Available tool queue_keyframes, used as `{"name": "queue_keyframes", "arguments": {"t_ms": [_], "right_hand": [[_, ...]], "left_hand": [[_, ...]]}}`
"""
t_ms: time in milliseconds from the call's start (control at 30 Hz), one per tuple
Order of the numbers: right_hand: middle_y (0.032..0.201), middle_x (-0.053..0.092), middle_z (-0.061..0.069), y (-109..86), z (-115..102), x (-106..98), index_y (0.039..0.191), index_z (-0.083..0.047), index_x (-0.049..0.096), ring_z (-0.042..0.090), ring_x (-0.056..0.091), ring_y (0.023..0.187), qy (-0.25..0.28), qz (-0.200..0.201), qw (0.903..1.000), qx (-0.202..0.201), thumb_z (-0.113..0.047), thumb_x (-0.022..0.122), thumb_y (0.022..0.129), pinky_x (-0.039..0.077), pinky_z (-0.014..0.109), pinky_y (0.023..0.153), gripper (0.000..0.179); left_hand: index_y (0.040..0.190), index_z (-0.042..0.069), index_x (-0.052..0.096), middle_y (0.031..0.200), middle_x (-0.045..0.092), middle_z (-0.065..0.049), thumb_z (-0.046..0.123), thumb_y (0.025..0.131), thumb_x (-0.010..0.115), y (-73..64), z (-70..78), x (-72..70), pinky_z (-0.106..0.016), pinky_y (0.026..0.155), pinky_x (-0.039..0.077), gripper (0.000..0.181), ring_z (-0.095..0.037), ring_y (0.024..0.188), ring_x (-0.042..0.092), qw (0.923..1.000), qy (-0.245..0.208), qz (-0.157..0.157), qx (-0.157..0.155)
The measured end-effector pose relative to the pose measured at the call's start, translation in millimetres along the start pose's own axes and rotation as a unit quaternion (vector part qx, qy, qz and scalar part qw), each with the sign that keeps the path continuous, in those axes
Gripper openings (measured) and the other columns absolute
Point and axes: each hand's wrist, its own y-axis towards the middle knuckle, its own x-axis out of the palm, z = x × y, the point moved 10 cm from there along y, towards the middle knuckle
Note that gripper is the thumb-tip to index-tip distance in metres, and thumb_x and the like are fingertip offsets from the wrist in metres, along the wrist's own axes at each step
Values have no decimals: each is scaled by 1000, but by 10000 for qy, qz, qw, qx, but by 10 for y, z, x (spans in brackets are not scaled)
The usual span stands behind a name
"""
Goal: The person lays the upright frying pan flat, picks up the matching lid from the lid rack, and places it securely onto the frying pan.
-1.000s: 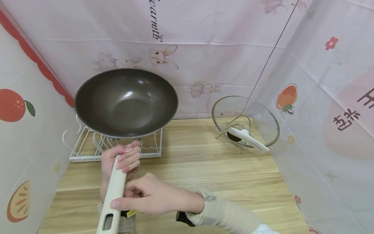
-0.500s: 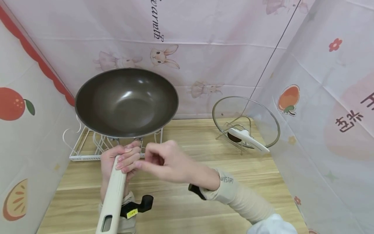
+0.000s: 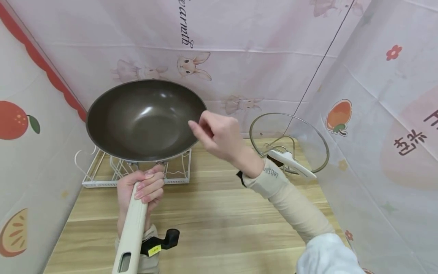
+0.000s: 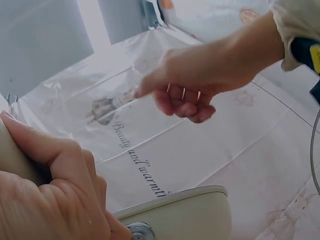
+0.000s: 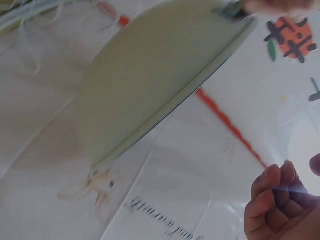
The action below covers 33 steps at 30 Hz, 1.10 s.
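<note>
A wok with a dark inside (image 3: 150, 125) and a cream outer wall (image 5: 145, 75) is held up by its long cream handle (image 3: 131, 228). My left hand (image 3: 142, 186) grips that handle close to the wok, fingers wrapped round it. My right hand (image 3: 220, 133) is raised at the wok's right rim, overlapping it in the head view. Its fingers are loosely curled with the thumb apart, and nothing is in them. The left wrist view shows this right hand (image 4: 195, 75) in the air above the wok's pale side (image 4: 185, 215).
Behind and below the wok stands a white wire dish rack (image 3: 137, 182). A glass lid (image 3: 289, 142) with a white handle leans in a small wire stand at the back right. Printed cloth walls (image 3: 239, 57) enclose the wooden table (image 3: 226, 228) at the back and sides.
My right hand has left the lower part of the handle, passed my left hand and risen to the wok's right rim. The left hand and the wok have hardly moved.
</note>
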Motion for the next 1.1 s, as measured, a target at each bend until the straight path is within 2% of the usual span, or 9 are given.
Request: {"name": "queue_keyframes", "arguments": {"t_ms": [167, 300, 433, 533, 667, 733, 800, 933, 1100], "right_hand": [[67, 54, 3, 96, 398, -10, 78, -5, 56, 15, 50, 56, -891, -53, 9959, 120, -19, 58, 95, 42, 26, 46, 22], [82, 60, 10, 121, 769, 81, 93, 0, 60, 22, 57, 72, -1396, -530, 9877, 473, -24, 57, 97, 49, 32, 54, 24], [98, 62, 14, 89, 1110, 225, 108, 2, 59, 26, 59, 86, -1619, -1161, 9756, 922, -30, 56, 98, 52, 35, 65, 33], [107, 60, 14, 13, 1361, 374, 117, 1, 56, 27, 57, 95, -1738, -1754, 9594, 1365, -37, 55, 99, 51, 37, 76, 43], [115, 56, 11, -156, 1667, 597, 123, -3, 51, 26, 53, 105, -1841, -2641, 9250, 2021, -53, 50, 97, 47, 39, 86, 57], [115, 54, 9, -225, 1765, 681, 122, -5, 51, 26, 52, 105, -1812, -2954, 9105, 2255, -60, 49, 96, 46, 39, 87, 61], [114, 54, 8, -264, 1830, 742, 120, -6, 51, 25, 52, 102, -1716, -3151, 9021, 2399, -63, 48, 94, 45, 38, 86, 63], [109, 54, 7, -280, 1903, 836, 116, -7, 51, 24, 51, 95, -1514, -3429, 8946, 2431, -64, 49, 93, 44, 38, 84, 61], [105, 52, 10, -270, 1933, 970, 115, -4, 51, 25, 50, 95, -1289, -3819, 8885, 2192, -52, 51, 96, 44, 40, 84, 52]], "left_hand": [[93, 12, 27, 65, 25, 6, -1, 89, 32, 4, -2, -6, -23, 49, 41, 14, -6, 48, 26, 10000, 1, 48, 59], [93, 12, 27, 65, 25, 6, -1, 88, 32, -1, -12, -13, -23, 49, 40, 14, -5, 48, 25, 9999, -16, 72, 72], [91, 13, 25, 65, 25, 6, 0, 89, 32, -8, -28, -10, -22, 49, 39, 16, -5, 47, 26, 10000, -61, 28, 45], [92, 13, 26, 65, 25, 6, -1, 89, 32, -11, -29, -10, -22, 49, 40, 15, -5, 48, 26, 10000, -34, 8, 67], [93, 12, 27, 65, 25, 6, -1, 88, 32, -10, -33, -6, -22, 50, 40, 15, -5, 48, 26, 10000, 18, -14, 68], [93, 13, 26, 65, 25, 6, -1, 89, 32, -6, -42, 1, -21, 49, 39, 15, -5, 47, 26, 10000, 27, -38, 31], [93, 12, 27, 65, 26, 6, 0, 89, 32, -3, -49, 9, -21, 49, 38, 14, -5, 47, 26, 10000, 32, -55, 1], [96, 10, 30, 64, 26, 6, 0, 89, 31, -1, -59, 16, -20, 48, 37, 12, -5, 47, 26, 10000, 32, -48, -37], [95, 11, 30, 64, 26, 6, 0, 90, 31, 10, -70, 11, -19, 47, 38, 11, -5, 47, 25, 10000, 84, 9, -18]]}}
